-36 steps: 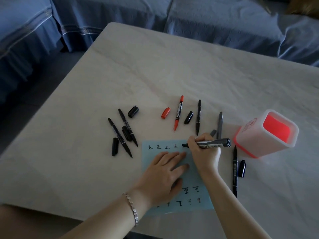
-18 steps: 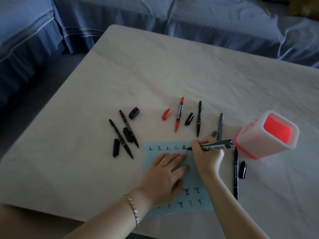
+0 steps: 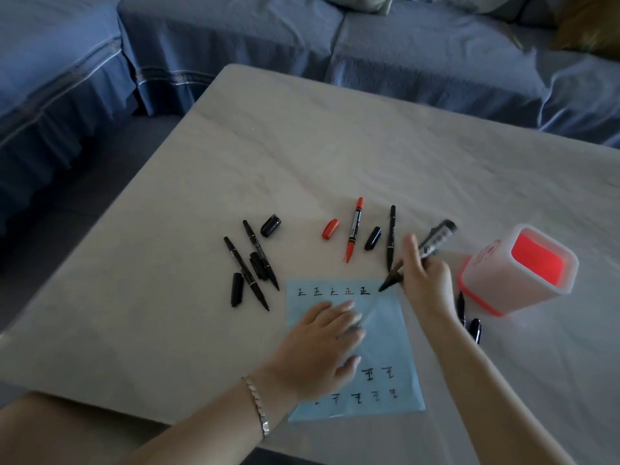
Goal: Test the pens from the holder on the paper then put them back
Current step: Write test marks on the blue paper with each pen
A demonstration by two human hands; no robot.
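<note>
A light blue paper [image 3: 382,333] with rows of small written marks lies near the table's front edge. My left hand [image 3: 322,350] rests flat on it with straight fingers. My right hand [image 3: 424,276] grips a thick black marker [image 3: 432,241], whose tip hangs just off the paper's top right corner. A pink and white holder [image 3: 518,268] lies tipped on its side at the right. Uncapped pens lie above the paper: a red pen [image 3: 354,228], a black pen [image 3: 391,234], and two black pens [image 3: 250,268] at the left.
Loose caps lie among the pens: a red cap [image 3: 330,229] and black caps [image 3: 270,225], [image 3: 372,238], [image 3: 237,288]. Another black pen [image 3: 461,308] with a cap [image 3: 475,330] lies in front of the holder. A blue sofa [image 3: 436,45] borders the table's far side.
My right hand has lifted the marker off the paper and tilted it up to the right. A fifth mark now ends the top row. The camera has moved closer.
</note>
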